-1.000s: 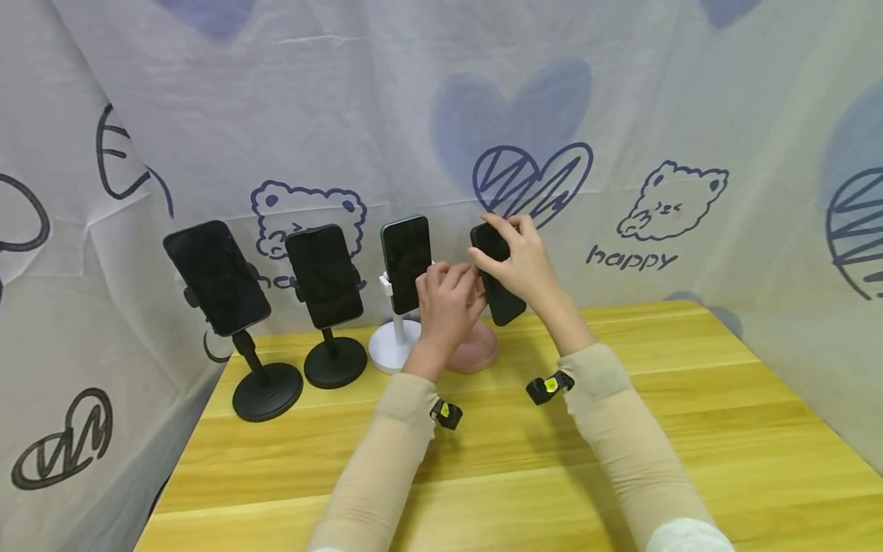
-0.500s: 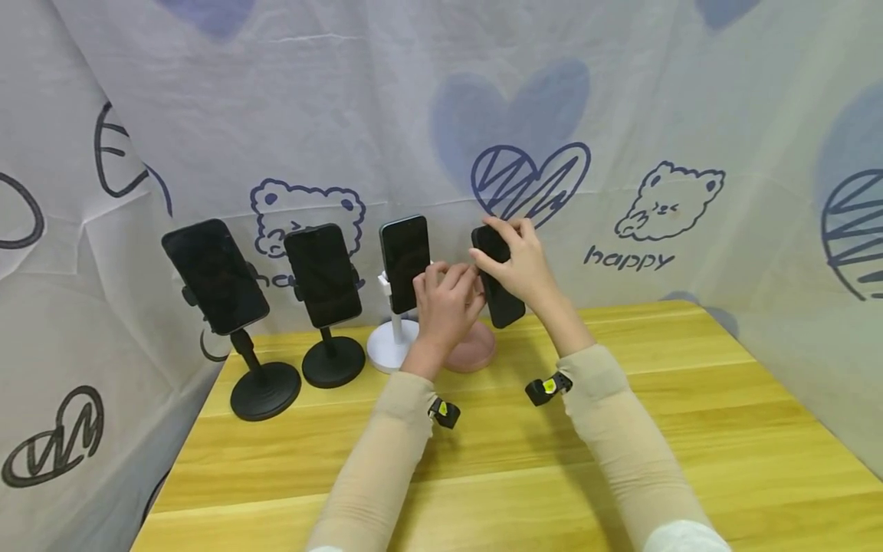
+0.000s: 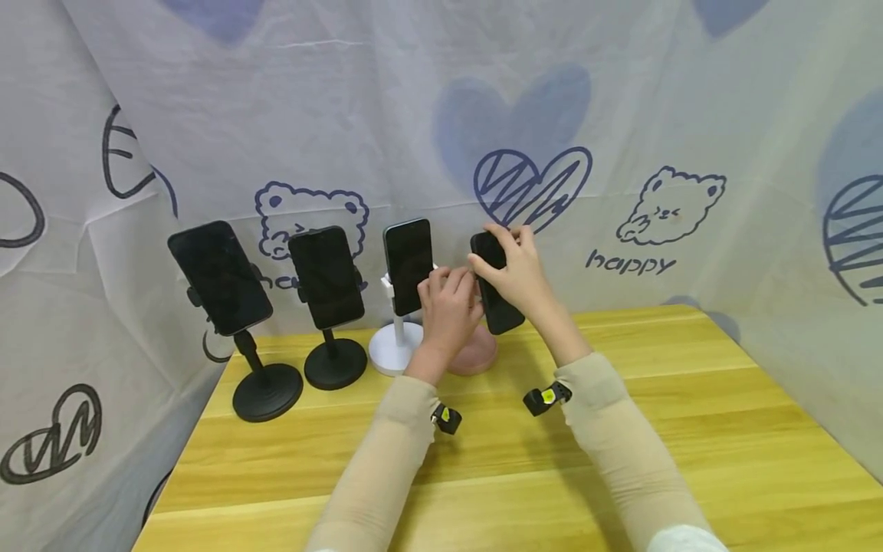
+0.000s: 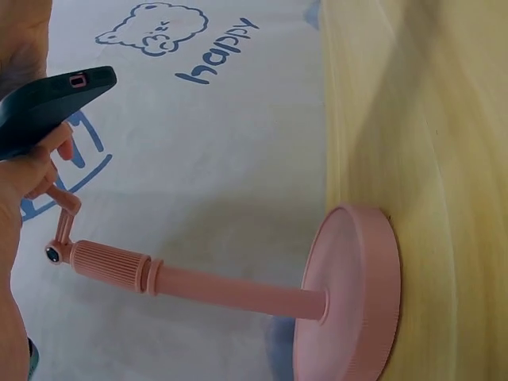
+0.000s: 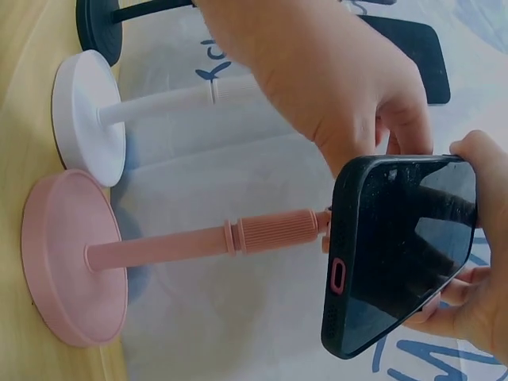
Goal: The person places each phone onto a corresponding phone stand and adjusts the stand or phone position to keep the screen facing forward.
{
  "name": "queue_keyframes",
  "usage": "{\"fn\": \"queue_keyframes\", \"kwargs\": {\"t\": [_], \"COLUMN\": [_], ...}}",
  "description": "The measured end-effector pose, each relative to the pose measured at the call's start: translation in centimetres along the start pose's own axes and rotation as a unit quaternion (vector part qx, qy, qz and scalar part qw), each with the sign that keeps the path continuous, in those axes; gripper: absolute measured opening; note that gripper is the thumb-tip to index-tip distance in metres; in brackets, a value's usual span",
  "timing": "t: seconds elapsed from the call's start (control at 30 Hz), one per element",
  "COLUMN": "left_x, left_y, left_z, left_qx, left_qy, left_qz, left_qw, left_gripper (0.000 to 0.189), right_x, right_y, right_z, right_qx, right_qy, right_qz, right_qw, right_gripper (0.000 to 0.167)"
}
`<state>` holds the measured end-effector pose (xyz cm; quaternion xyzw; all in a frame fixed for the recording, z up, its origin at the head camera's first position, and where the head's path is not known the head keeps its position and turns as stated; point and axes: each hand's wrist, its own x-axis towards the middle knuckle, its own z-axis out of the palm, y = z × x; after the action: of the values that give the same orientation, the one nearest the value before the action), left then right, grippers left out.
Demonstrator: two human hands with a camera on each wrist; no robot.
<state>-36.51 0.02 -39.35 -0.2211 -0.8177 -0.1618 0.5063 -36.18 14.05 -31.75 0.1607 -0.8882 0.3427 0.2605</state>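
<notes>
A black smartphone [image 3: 500, 303] in a dark case is held upright and tilted by my right hand [image 3: 527, 282], with thumb and fingers on its upper edges. My left hand [image 3: 447, 310] is behind the phone's left edge, fingers curled at the head of a pink phone stand [image 3: 476, 354]. From the left wrist view, the stand's ribbed neck [image 4: 109, 264] and hinged arm [image 4: 67, 202] lead up to my left fingers, just below the phone [image 4: 55, 107]. The right wrist view shows the phone's screen [image 5: 409, 238] and the pink round base [image 5: 67, 258]; the clamp is hidden.
Left of the pink stand, a white stand [image 3: 393, 349] and two black stands [image 3: 336, 364] [image 3: 267, 392] each hold a dark-screened phone. All stand along the back of the wooden table [image 3: 662, 429], before a printed cloth [image 3: 386, 115].
The head view has shifted slightly. Both hands keep almost the same places, with the phone and my right hand a touch lower.
</notes>
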Motion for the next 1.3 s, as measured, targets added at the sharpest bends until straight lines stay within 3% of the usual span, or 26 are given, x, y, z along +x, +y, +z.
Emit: {"fn": "queue_keyframes", "kwargs": {"t": [0.33,0.6,0.93,1.3], "left_x": [-0.2,-0.2,-0.4,-0.2], "left_y": [-0.4,-0.5,-0.3,0.1], "left_z": [0.2,0.5,0.6,0.5], "left_qx": [-0.053,-0.032,-0.023,-0.009], "left_qy": [0.019,0.051,0.082,0.080], "left_qz": [-0.002,0.020,0.028,0.024], "left_qw": [0.9984,0.9980,0.9960,0.9965], "left_gripper": [0.018,0.013,0.019,0.017], "right_x": [0.1,0.3,0.1,0.3], "right_y": [-0.4,0.0,0.9,1.3], "right_z": [-0.2,-0.3,-0.4,-0.5], "right_qx": [-0.008,-0.026,-0.012,-0.012], "right_qy": [0.011,0.022,0.030,0.045], "right_qz": [-0.033,-0.074,-0.099,-0.116], "right_qw": [0.9994,0.9967,0.9946,0.9922], "right_gripper": [0.059,0.058,0.060,0.059]}}
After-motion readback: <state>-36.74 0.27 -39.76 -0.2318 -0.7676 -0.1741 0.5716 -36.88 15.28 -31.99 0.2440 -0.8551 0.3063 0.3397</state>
